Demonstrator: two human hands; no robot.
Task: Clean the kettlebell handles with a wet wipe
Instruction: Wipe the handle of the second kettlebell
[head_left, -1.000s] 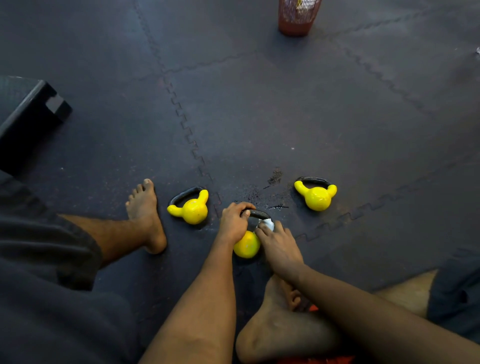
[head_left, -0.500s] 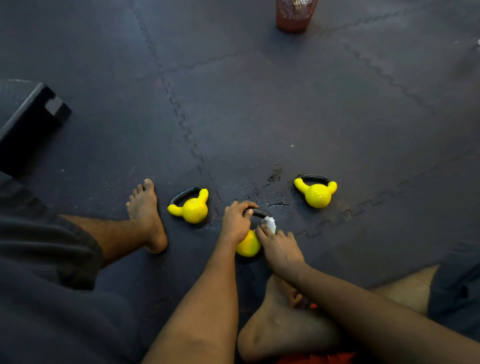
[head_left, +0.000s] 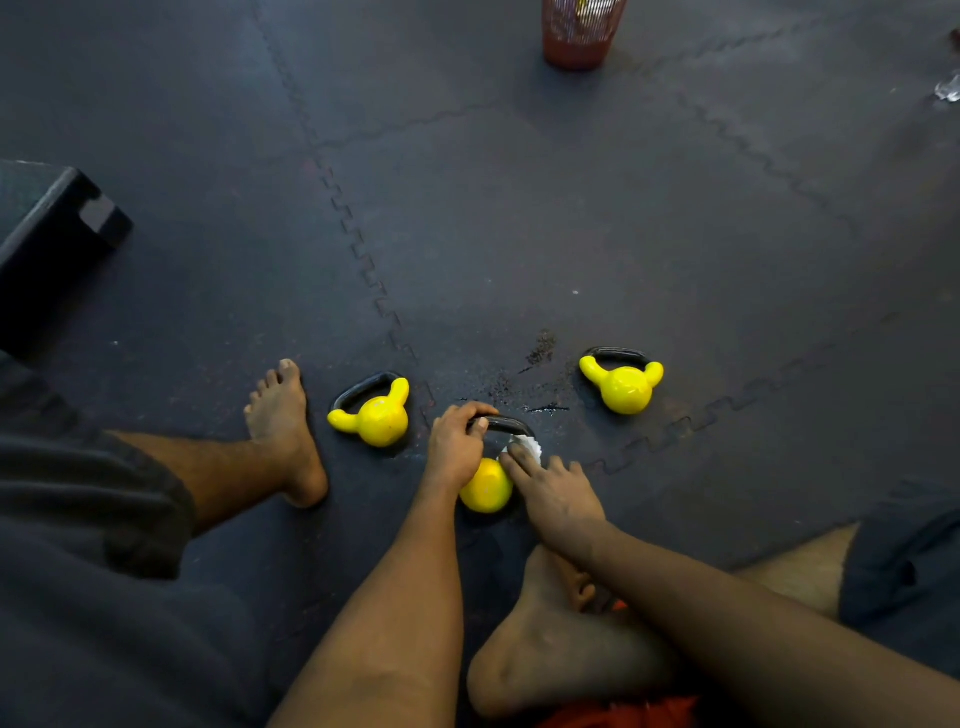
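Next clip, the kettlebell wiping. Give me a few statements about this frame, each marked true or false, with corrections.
1. The left hand grips the black handle of the middle yellow kettlebell. True.
2. The white wet wipe is in the left hand. False: the right hand holds it against that handle.
3. Only two kettlebells sit on the dark foam mat. False: three, counting the left kettlebell and the right kettlebell.
4. A red mesh basket stands at the far edge. True.

Just one cam here, worn on the person's head, wide-angle, facing forward and steeply down at the mat (head_left: 571, 234). It's close in: the middle kettlebell (head_left: 485, 491) sits near, low-centre, with legs (head_left: 218, 467) crowding the bottom edge.
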